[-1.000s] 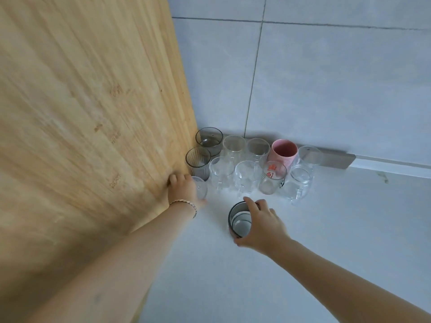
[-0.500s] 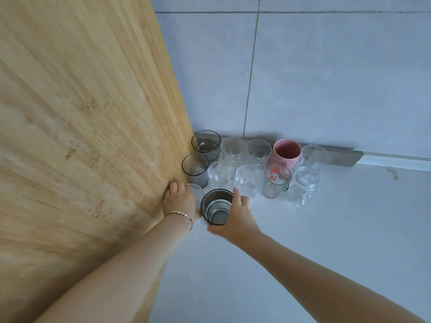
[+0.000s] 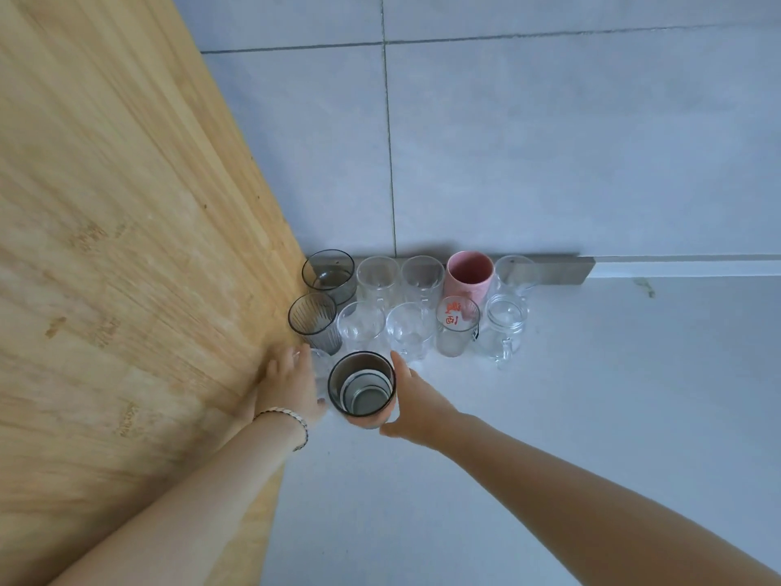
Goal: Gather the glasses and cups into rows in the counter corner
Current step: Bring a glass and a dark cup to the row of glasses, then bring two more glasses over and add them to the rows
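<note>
Head view: the dark smoky glass tumbler (image 3: 362,389) stands in front of the two filled rows, just beside the small clear glass (image 3: 322,362).
Change: a second ago this tumbler was out on the open counter, well apart from the group. Now it has been brought in towards the corner.
Meaning: I judge that a third, front row is being started. The tumbler takes second place in it, and letting go is what remains.
Pointing: its mouth faces up at the camera and its base faces down.
Long axis: upright, or very nearly. I cannot tell whether the base is resting on the pale grey counter (image 3: 591,437).
Right hand (image 3: 416,406): wrapped round the tumbler, with the forefinger along the far rim and the thumb at the near side.
Left hand (image 3: 291,384): lies against the small clear glass by the bamboo wood panel (image 3: 126,247). Whether it is clasping the glass is unclear.
Rows behind: a ribbed grey glass (image 3: 315,321), a glass with red print (image 3: 457,325), a pink cup (image 3: 470,277) and clear glasses, all close together.
</note>
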`<state>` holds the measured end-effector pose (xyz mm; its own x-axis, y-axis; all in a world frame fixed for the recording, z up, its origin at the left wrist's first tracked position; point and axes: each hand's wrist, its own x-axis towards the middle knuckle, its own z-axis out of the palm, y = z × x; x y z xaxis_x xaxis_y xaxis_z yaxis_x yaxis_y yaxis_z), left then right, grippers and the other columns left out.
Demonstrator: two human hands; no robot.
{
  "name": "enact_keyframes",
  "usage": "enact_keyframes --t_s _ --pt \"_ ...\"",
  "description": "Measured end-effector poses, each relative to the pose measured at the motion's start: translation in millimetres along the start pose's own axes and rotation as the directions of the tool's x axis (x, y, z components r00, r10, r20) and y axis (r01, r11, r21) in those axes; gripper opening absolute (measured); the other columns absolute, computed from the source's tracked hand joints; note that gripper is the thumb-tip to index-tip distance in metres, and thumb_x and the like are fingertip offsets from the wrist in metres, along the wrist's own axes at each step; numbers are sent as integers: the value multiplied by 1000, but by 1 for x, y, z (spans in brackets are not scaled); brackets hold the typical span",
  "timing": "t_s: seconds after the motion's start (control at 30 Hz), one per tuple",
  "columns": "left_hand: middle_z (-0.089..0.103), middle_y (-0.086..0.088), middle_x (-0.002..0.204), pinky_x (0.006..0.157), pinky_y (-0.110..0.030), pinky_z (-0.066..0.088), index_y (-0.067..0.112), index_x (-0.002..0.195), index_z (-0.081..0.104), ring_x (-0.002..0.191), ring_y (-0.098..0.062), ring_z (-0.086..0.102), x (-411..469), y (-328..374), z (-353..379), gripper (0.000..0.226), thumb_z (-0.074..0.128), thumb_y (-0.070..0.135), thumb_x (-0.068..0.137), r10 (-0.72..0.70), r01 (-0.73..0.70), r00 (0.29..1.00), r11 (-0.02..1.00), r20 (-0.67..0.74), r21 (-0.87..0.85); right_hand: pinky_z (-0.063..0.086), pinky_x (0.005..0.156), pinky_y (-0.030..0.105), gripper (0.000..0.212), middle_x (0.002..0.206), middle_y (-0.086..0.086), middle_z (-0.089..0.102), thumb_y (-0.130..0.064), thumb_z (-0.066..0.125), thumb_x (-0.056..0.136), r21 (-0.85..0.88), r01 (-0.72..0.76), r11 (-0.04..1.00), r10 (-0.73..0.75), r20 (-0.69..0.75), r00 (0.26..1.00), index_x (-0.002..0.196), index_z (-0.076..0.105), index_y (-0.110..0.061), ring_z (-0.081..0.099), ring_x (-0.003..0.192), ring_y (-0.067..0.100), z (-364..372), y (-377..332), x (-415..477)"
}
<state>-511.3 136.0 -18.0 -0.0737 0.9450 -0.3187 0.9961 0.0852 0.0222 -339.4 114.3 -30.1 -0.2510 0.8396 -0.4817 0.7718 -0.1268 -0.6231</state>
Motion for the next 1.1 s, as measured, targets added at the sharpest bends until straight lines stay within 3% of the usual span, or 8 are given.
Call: enact_keyframes --t_s 0.1,0.17,0.27,0.37,0.47,0.77,0.9,1.1 --pt "42 -11 140 97 -39 43 12 139 32 125 -30 44 -16 16 -19 60 57 16 84 17 -39 996 962 -83 -272 44 100 34 65 134 4 53 -27 62 86 -97 -76 992 85 90 992 142 32 -16 49 123 22 -18 24 -21" --pt "55 -8 130 95 -36 46 12 130 45 116 -27 54 -30 38 -27 46 55 13 85 110 -143 987 936 -119 -320 41 100 32 53 134 1 53 -32 58 87 -167 -140 976 161 119 980 136 42 -18 48 125 18 -33 50 -42" --pt "60 -2 120 92 -27 45 16 125 51 108 -19 58 -54 90 -30 37 52 19 88 318 -299 947 923 42 -243 39 101 32 51 136 1 50 -34 55 89 -224 -258 940 285 98 953 136 42 -19 46 127 18 -55 101 -85" --pt "53 3 129 98 -28 43 23 129 45 115 -18 54 -78 164 -25 41 47 31 89 487 -494 839 869 241 -37 38 102 33 52 140 1 46 -36 52 90 -213 -386 898 403 38 915 139 39 -20 44 129 19 -77 162 -143" --pt "50 3 133 100 -30 43 23 130 44 118 -19 53 -110 252 -16 41 45 33 90 590 -627 749 779 300 32 38 101 31 51 140 1 45 -35 50 91 -141 -514 846 515 -37 857 139 39 -20 46 128 19 -99 228 -218" --pt "55 -1 129 96 -28 43 20 125 51 114 -19 55 -283 521 45 39 50 31 88 764 -832 501 554 406 -16 41 98 32 42 139 6 46 -27 45 93 165 -760 629 772 -250 584 133 46 -13 47 126 26 -130 411 -510" --pt "57 -1 127 93 -25 42 21 122 53 112 -19 55 -385 624 71 37 51 32 87 829 -907 365 420 423 -41 48 94 37 36 126 14 58 -24 43 93 368 -778 508 860 -272 432 119 57 -4 56 114 31 -117 469 -637" --pt "59 -1 125 90 -22 42 18 119 57 113 -19 56 -522 738 106 33 52 28 88 884 -983 139 179 446 -50 44 94 31 36 127 12 59 -20 52 90 573 -749 334 939 -268 213 124 57 -7 55 117 28 -86 533 -785"
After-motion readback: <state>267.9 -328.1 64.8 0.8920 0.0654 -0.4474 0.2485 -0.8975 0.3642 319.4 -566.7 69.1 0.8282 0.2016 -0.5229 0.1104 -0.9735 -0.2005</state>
